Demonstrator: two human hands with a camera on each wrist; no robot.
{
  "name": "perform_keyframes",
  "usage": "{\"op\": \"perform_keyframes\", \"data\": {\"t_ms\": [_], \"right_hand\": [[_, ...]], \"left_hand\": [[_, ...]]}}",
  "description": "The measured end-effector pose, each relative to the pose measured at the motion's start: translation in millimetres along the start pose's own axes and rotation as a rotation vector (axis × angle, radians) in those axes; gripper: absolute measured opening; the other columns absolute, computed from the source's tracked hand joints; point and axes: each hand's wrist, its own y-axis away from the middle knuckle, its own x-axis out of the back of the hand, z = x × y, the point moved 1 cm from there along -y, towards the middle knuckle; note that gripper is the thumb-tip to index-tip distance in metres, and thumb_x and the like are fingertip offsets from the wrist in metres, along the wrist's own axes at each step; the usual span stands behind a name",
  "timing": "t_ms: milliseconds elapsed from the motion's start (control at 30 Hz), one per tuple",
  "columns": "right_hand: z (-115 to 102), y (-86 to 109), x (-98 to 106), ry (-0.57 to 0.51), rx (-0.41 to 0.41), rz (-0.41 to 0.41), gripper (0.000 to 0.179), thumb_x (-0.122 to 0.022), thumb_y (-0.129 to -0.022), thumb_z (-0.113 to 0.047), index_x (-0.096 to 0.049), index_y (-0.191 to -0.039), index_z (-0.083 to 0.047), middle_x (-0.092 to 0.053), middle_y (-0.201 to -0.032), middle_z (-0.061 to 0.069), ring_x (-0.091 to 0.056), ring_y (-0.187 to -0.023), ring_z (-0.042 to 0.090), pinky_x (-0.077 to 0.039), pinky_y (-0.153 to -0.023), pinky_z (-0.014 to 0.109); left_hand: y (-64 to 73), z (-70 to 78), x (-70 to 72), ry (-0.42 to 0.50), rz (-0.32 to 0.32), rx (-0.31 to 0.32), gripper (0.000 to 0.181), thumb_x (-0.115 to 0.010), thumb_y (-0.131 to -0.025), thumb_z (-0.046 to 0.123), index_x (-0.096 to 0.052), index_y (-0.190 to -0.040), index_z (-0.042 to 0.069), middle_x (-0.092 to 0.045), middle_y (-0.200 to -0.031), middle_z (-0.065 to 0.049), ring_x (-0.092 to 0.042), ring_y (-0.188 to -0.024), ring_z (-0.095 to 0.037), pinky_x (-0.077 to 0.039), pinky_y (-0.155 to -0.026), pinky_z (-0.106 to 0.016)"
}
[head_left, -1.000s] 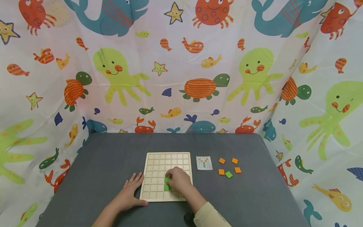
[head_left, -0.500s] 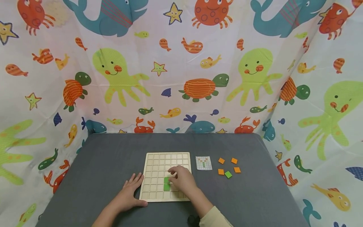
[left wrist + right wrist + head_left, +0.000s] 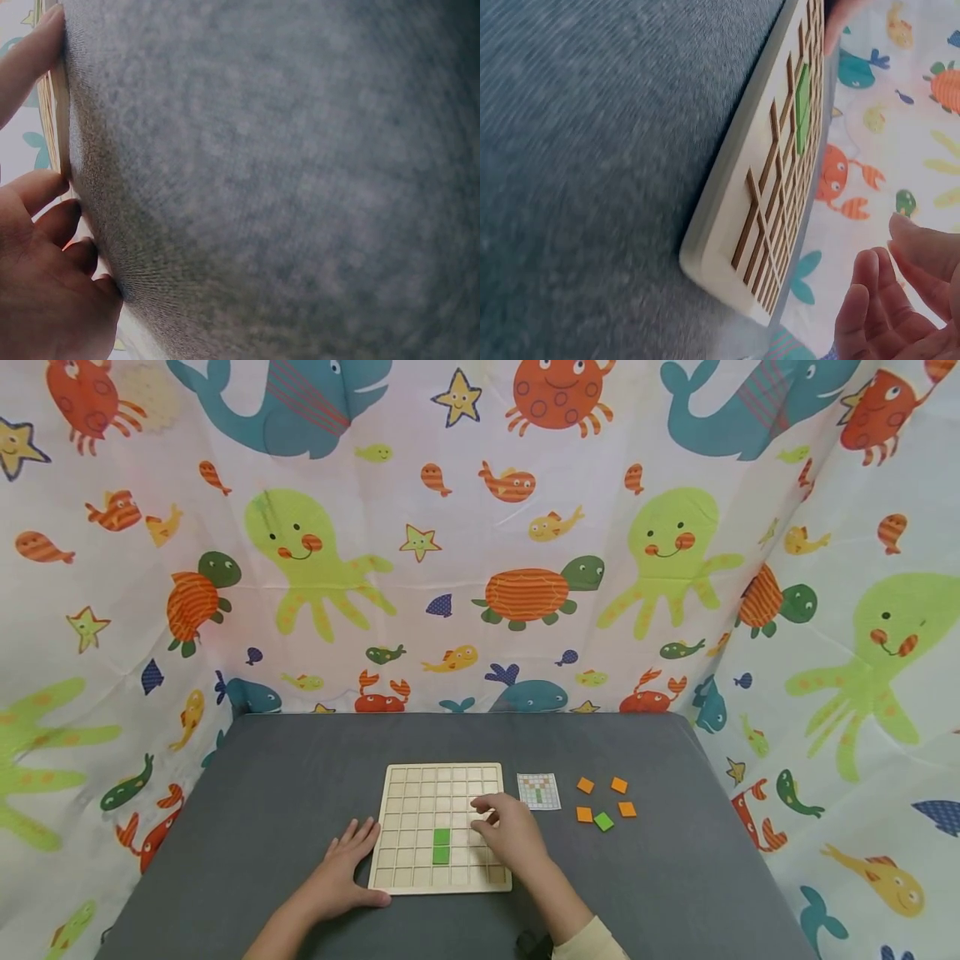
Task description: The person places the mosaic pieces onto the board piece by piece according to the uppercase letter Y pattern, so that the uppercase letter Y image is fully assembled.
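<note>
A pale wooden grid board (image 3: 408, 839) lies on the grey table, with two green square tiles (image 3: 441, 846) set in neighbouring cells, one above the other. My left hand (image 3: 341, 872) rests at the board's left side, fingers spread, thumb by the near left corner; the left wrist view shows its fingertips against the board edge (image 3: 61, 127). Over the right part of the board hovers my right hand (image 3: 513, 835), its fingers loosely bent and nothing between them. In the right wrist view that hand (image 3: 900, 292) hangs apart from the board (image 3: 712, 232).
Right of the board lies a small printed pattern card (image 3: 538, 792). Beyond it are several loose orange tiles (image 3: 584, 814) and one green tile (image 3: 603, 822). A dark object (image 3: 531, 943) shows by the right wrist. A curtain with sea animals (image 3: 450, 652) stands behind the table.
My right hand has let go of the upper green tile, lifted off and moved right, uncovering both green tiles. The left hand stays where it was.
</note>
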Motion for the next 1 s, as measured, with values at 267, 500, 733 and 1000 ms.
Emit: {"op": "perform_keyframes", "data": {"t_ms": [267,500,733,1000], "right_hand": [[15.8,1.9,12.3,0.003,-0.019,0.056,0.027,-0.079,-0.087,-0.012,-0.074,-0.114,-0.012,-0.072,-0.101,0.006,-0.065,-0.080,0.013,-0.051,-0.063,0.025],[29.9,2.8,19.5,-0.016,-0.041,0.093,0.027,-0.079,-0.087,-0.007,-0.074,-0.113,-0.010,-0.072,-0.100,0.009,-0.066,-0.082,0.016,-0.052,-0.062,0.023],[40.7,2.9,26.0,-0.037,-0.082,0.147,0.034,-0.080,-0.085,-0.008,-0.073,-0.118,-0.013,-0.073,-0.101,0.009,-0.067,-0.083,0.018,-0.052,-0.061,0.023],[54.6,4.9,34.2,-0.079,-0.166,0.239,0.044,-0.083,-0.083,-0.009,-0.070,-0.125,-0.013,-0.072,-0.091,-0.001,-0.065,-0.078,0.016,-0.051,-0.060,0.023]], "left_hand": [[-1.8,-2.2,-0.6,-0.005,-0.004,0.007,0.126,-0.092,-0.060,0.055,-0.029,-0.159,0.007,-0.021,-0.168,-0.016,-0.005,-0.155,-0.044,-0.006,-0.119,-0.068],[-3.7,-2.6,-0.9,-0.019,-0.003,0.004,0.126,-0.091,-0.060,0.056,-0.030,-0.159,0.008,-0.021,-0.167,-0.015,-0.007,-0.155,-0.043,-0.008,-0.119,-0.069],[-2.3,-2.7,-1.6,-0.004,0.000,0.005,0.126,-0.091,-0.061,0.056,-0.030,-0.159,0.008,-0.021,-0.168,-0.015,-0.006,-0.156,-0.043,-0.007,-0.120,-0.068],[-2.8,-2.2,-0.3,0.006,-0.001,0.006,0.126,-0.092,-0.060,0.054,-0.030,-0.159,0.008,-0.021,-0.168,-0.015,-0.005,-0.156,-0.042,-0.006,-0.120,-0.067]]}}
